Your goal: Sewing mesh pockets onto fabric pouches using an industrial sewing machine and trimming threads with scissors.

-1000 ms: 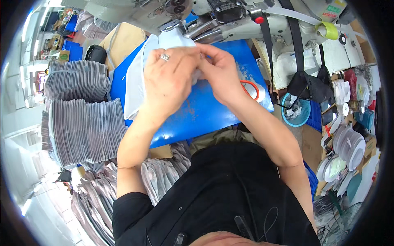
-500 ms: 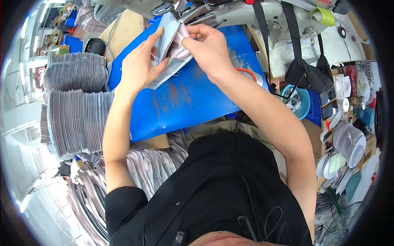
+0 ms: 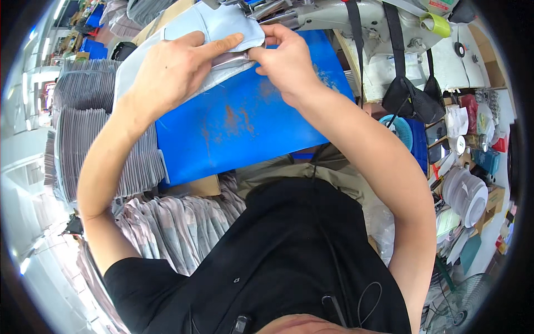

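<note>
My left hand [image 3: 172, 72] lies across a pale blue-grey sewn fabric piece [image 3: 225, 23], one digit stretched over its top, its other fingers bent and partly hidden. At the piece's right corner, my right hand [image 3: 286, 61] pinches the edge between thumb and fingers. A pinkish layer shows under the pale top, and a longer grey-white part of the fabric spreads left beneath my left wrist. Just beyond my hands is the metal front of a sewing machine [image 3: 322, 15]. Below them lies the blue worktable [image 3: 222, 150], with worn brown patches.
Tall stacks of folded grey fabric pieces [image 3: 83, 145] stand left of the table. More pinkish-grey pieces [image 3: 167, 228] hang below its near edge. Black straps [image 3: 396, 33] and a black pouch [image 3: 411, 100] hang at right, near a turquoise basket [image 3: 397, 133] and white spools [image 3: 473, 203].
The fabric has been turned and spread flatter, its pale side now up and reaching left. My left hand has moved left and rolled over onto it; my right hand stays at its edge.
</note>
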The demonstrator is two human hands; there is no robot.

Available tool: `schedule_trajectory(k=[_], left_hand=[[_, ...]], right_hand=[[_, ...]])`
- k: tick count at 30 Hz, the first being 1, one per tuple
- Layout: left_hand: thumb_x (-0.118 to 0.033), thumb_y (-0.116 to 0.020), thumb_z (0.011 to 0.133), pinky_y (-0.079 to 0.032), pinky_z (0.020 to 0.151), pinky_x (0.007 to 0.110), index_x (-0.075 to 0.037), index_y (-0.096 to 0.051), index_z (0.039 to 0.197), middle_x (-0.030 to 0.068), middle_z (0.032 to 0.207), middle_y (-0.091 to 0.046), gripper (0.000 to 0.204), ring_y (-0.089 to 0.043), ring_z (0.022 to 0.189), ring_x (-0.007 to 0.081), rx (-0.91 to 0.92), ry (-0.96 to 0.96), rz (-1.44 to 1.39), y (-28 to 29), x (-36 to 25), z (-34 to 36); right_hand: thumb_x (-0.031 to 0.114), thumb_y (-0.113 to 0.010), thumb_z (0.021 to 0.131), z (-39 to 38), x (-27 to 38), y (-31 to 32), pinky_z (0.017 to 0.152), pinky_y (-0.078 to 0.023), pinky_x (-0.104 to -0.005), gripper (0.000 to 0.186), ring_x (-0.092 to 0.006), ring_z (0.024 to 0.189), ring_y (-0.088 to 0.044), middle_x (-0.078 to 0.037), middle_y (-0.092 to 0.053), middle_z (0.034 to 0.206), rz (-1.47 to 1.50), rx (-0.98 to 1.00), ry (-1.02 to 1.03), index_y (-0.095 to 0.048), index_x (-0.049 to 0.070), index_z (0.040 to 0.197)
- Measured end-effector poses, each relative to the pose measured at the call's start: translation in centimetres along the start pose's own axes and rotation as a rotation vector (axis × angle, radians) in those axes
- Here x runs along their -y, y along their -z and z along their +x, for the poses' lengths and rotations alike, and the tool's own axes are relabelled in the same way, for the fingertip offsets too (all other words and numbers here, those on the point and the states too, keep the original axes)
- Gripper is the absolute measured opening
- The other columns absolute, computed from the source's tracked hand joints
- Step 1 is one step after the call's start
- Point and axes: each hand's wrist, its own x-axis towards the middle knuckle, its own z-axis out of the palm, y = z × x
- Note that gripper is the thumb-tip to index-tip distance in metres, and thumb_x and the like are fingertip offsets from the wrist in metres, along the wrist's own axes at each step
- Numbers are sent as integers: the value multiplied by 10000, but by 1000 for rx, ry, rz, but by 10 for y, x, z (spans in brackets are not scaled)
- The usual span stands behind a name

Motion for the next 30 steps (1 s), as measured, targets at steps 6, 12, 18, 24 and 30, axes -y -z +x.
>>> schedule_trajectory(k=[6, 12, 18, 24, 30], left_hand=[[-31, -657, 881, -496, 649, 450, -198, -659, 1405, 144, 819, -586, 550, -608, 680, 344, 95, -111, -160, 11, 15, 9], [-41, -675, 858, -522, 682, 471, -165, -682, 1369, 152, 854, -630, 527, -649, 724, 370, 151, -133, -83, 25, 11, 20], [-52, -668, 821, -528, 689, 459, -124, -707, 1316, 155, 841, -641, 501, -661, 724, 356, 175, -144, 122, 30, 12, 36], [-67, -657, 823, -542, 659, 450, -125, -715, 1299, 144, 821, -649, 483, -683, 722, 346, 136, -132, 222, 24, 6, 37], [-114, -616, 899, -594, 683, 433, -46, -726, 1137, 161, 819, -716, 271, -742, 796, 327, 104, -174, 249, 24, 2, 38]], right_hand=[[47, -732, 834, -7, 11, 13, 752, -535, -283, 382, -122, 860, -640, -27, -688, 1017, 84, 46, -94, -738, 33, 1216], [23, -735, 828, -2, 3, 10, 708, -534, -278, 323, -120, 817, -645, -65, -714, 1007, 227, 28, -78, -760, -1, 1149], [40, -748, 841, 9, 2, -7, 706, -551, -270, 272, -128, 835, -658, -88, -705, 1013, 381, -85, -118, -715, -45, 1097], [70, -768, 840, 2, 15, -14, 696, -568, -284, 283, -129, 819, -666, -69, -701, 989, 257, -150, -152, -687, -22, 1094], [80, -778, 860, 4, 16, 1, 704, -568, -290, 253, -125, 830, -675, -67, -722, 966, 220, -72, -202, -718, -15, 1086]])
